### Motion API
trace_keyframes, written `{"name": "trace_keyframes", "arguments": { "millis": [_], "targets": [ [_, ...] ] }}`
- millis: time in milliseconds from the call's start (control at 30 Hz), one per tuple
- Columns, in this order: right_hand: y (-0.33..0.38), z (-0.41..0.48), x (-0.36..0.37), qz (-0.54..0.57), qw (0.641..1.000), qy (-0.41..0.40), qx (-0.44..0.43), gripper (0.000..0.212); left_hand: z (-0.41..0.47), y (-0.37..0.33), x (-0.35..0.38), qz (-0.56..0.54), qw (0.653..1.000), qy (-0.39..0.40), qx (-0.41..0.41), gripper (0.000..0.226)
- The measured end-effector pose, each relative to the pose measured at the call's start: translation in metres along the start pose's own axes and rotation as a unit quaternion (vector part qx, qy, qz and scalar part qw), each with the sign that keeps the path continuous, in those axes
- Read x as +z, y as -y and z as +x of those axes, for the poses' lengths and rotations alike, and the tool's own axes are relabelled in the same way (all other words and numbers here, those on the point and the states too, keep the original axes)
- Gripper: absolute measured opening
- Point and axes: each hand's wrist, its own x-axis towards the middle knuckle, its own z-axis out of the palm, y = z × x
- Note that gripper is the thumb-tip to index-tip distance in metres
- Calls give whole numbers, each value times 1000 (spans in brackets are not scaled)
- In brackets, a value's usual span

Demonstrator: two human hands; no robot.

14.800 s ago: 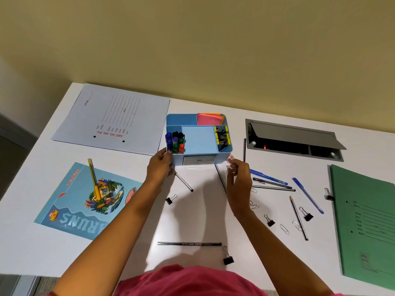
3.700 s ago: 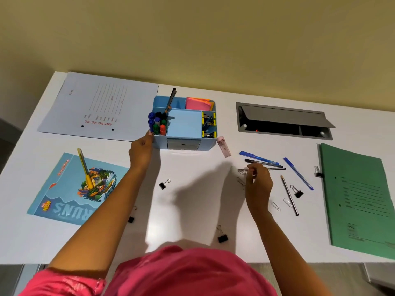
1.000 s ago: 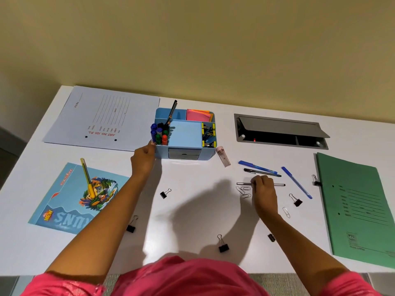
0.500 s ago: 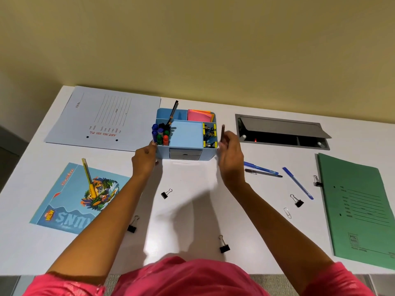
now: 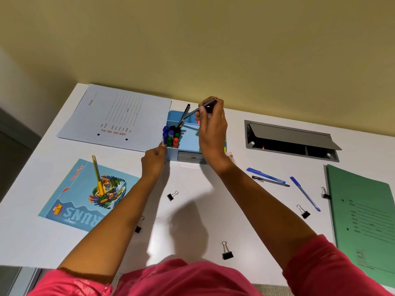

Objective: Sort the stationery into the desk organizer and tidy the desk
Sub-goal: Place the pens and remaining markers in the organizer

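The blue desk organizer (image 5: 188,144) stands at the desk's middle back, with coloured markers (image 5: 171,135) in its front left slot and a dark pen (image 5: 185,113) in the back left one. My left hand (image 5: 153,160) holds the organizer's front left corner. My right hand (image 5: 210,127) hovers over the organizer, pinching a thin grey pencil (image 5: 197,111) whose tip points down into the back left slot. Two blue pens (image 5: 266,175) (image 5: 304,193) and a dark pen (image 5: 270,181) lie to the right.
Several black binder clips (image 5: 226,252) (image 5: 172,195) (image 5: 303,212) are scattered on the white desk. A white folder (image 5: 119,116) lies back left, a blue booklet (image 5: 85,195) with a yellow pen (image 5: 97,174) front left, a green folder (image 5: 363,221) right. An open cable hatch (image 5: 290,141) sits back right.
My right hand picked a thin pencil off the desk at the right, carried it left and up, and now tilts it over the organizer's back left slot. My left hand stayed on the organizer.
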Motion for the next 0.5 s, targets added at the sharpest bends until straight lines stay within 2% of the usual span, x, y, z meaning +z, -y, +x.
{"name": "trace_keyframes", "arguments": {
  "millis": [200,300,500],
  "targets": [
    [-11,7,18,-43,995,90,-18,14,-2,-1,1,1,1000,-4,0,54],
    [-22,8,28,-65,991,113,-26,14,-2,-1,0,1,1000,-4,5,51],
    [-35,8,36,-80,989,124,-4,31,-1,-2,2,4,1000,1,8,44]
  ]
}}
